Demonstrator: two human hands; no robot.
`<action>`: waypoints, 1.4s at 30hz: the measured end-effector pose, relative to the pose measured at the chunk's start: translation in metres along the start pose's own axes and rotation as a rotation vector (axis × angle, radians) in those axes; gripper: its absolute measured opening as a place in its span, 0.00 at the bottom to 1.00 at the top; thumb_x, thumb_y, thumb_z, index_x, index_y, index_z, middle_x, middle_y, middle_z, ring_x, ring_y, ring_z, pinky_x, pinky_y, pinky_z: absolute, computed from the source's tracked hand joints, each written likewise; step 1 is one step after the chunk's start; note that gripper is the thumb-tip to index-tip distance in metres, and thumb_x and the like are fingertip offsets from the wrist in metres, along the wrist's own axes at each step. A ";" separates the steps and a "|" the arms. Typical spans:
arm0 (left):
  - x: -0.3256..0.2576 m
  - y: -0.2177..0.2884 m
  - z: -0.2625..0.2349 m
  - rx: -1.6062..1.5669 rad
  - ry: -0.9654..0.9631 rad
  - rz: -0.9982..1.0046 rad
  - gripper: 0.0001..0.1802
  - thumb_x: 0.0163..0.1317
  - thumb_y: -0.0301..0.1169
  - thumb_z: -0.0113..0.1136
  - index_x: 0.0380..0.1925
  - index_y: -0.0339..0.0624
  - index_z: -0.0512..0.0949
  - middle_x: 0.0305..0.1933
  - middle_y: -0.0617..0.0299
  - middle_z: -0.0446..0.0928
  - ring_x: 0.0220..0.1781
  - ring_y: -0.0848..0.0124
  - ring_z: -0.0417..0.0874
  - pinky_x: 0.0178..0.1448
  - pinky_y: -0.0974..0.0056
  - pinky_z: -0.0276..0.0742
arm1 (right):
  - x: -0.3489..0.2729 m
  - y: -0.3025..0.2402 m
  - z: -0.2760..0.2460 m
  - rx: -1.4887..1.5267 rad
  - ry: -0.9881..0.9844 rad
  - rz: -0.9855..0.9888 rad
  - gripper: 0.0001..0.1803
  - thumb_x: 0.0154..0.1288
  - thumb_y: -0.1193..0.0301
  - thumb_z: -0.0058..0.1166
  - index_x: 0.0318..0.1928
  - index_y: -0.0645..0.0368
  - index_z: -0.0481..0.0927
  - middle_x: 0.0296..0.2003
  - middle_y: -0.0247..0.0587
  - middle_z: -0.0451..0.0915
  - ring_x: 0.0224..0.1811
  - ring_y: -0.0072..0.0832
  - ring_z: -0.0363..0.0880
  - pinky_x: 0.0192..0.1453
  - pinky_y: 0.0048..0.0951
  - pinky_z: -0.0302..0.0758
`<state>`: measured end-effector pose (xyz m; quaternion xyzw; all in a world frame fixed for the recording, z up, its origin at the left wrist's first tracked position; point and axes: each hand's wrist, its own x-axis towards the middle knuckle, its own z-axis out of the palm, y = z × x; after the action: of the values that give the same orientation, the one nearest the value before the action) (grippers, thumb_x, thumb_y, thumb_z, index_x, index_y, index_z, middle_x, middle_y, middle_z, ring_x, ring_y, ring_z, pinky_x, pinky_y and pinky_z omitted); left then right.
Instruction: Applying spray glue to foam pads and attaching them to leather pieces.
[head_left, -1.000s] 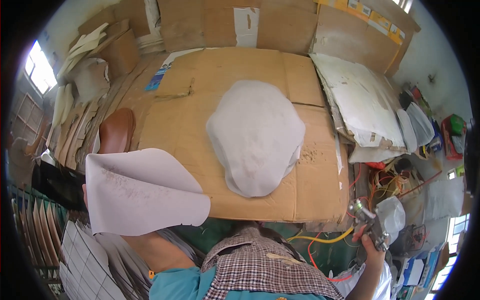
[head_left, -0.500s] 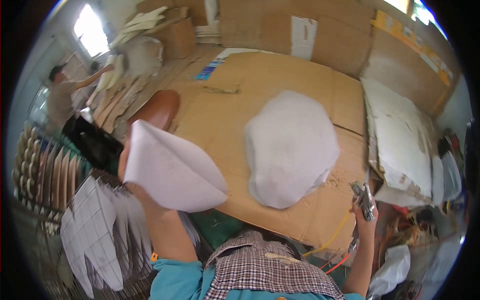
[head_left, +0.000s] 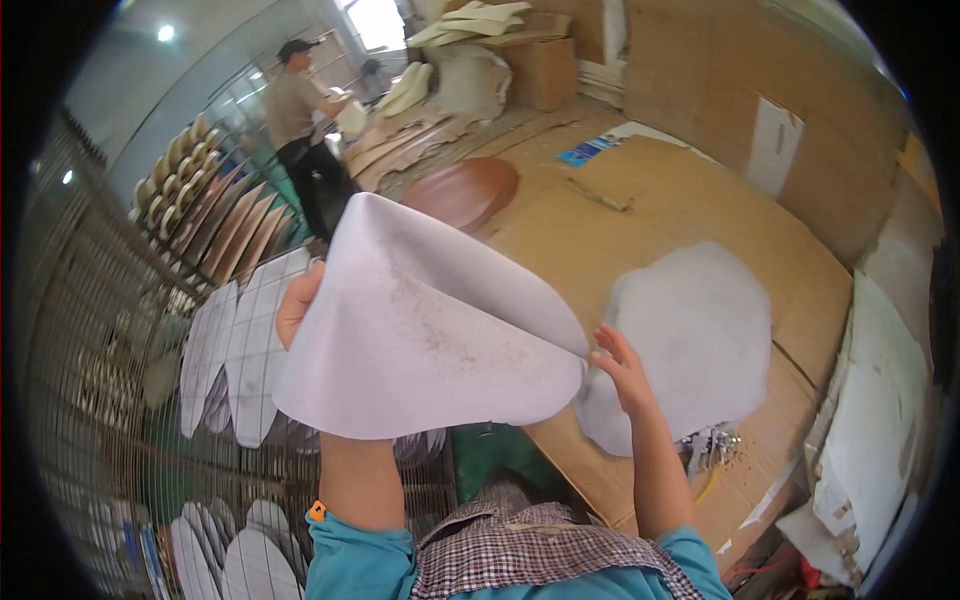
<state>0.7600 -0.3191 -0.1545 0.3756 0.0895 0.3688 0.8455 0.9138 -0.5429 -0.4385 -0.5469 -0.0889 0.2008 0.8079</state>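
My left hand [head_left: 298,305] is closed on the left edge of a large white oval sheet [head_left: 440,340], which bends into a fold and carries brownish specks. At the sheet's right tip is my right hand [head_left: 622,368], fingers stretched out and apart; whether they touch it I cannot tell. Beyond that hand, a pale rounded sheet or pile of sheets [head_left: 700,340] lies on the cardboard-covered table [head_left: 740,222]. A metal spray gun [head_left: 708,445] with a yellow hose rests by its near edge.
A brown oval piece [head_left: 465,192] lies on the table's far left. Wire racks [head_left: 90,330] with white oval pieces [head_left: 262,345] stand at my left. Another person [head_left: 297,125] works beyond them. Cardboard panels [head_left: 690,70] line the back, and white-topped sheets [head_left: 872,400] lie at right.
My right hand has let go of the spray gun, now on the table, and moved left to the sheet's tip. The view has swung left. My left hand still holds the sheet.
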 end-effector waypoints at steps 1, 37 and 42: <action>-0.006 0.009 -0.012 0.005 0.023 0.038 0.13 0.59 0.30 0.47 0.30 0.32 0.78 0.29 0.53 0.80 0.25 0.69 0.82 0.31 0.70 0.80 | 0.012 -0.004 0.013 -0.098 -0.202 0.030 0.27 0.54 0.74 0.55 0.56 0.62 0.68 0.52 0.44 0.72 0.54 0.29 0.69 0.58 0.32 0.66; -0.394 0.314 -0.201 1.208 0.703 0.445 0.20 0.46 0.22 0.60 0.43 0.37 0.76 0.36 0.65 0.78 0.38 0.77 0.76 0.45 0.70 0.72 | -0.053 -0.182 0.425 -0.844 -0.928 -1.017 0.18 0.48 0.72 0.50 0.43 0.65 0.76 0.34 0.45 0.78 0.38 0.34 0.75 0.45 0.30 0.71; -0.477 0.311 -0.210 0.919 0.778 0.386 0.21 0.48 0.21 0.60 0.46 0.37 0.75 0.39 0.64 0.78 0.39 0.76 0.78 0.46 0.70 0.73 | -0.104 -0.145 0.453 -0.462 -1.220 -0.821 0.06 0.48 0.77 0.43 0.29 0.61 0.72 0.26 0.27 0.68 0.30 0.16 0.64 0.34 0.18 0.61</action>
<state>0.1575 -0.3904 -0.1431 0.5481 0.4704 0.5483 0.4216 0.6881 -0.2494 -0.1226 -0.4174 -0.7542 0.1273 0.4907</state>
